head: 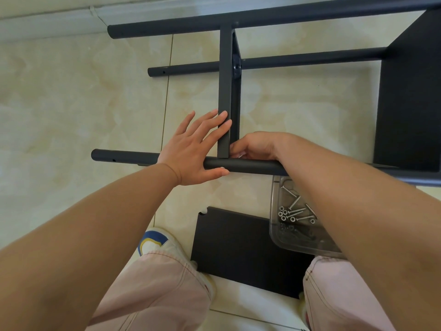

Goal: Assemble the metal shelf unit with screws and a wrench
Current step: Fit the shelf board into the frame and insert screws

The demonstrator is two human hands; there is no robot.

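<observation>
The black metal shelf unit (pixel 286 17) lies on its side on the tiled floor. A near tube (pixel 124 156) runs left to right, and a black shelf panel (pixel 225 91) stands on edge and meets it. My left hand (pixel 193 149) lies with straight fingers against the panel's left face, its thumb under the tube beside a silver screw head (pixel 222 167). My right hand (pixel 256 145) has its fingers curled at the joint on the panel's right side; whatever they hold is hidden. No wrench is in view.
A clear plastic tray (pixel 276 232) with several silver screws (pixel 297 211) and nuts sits on a loose black panel (pixel 233 249) near my knees. A second shelf panel (pixel 410 103) stands at the right. A wall baseboard (pixel 47 22) runs along the far side.
</observation>
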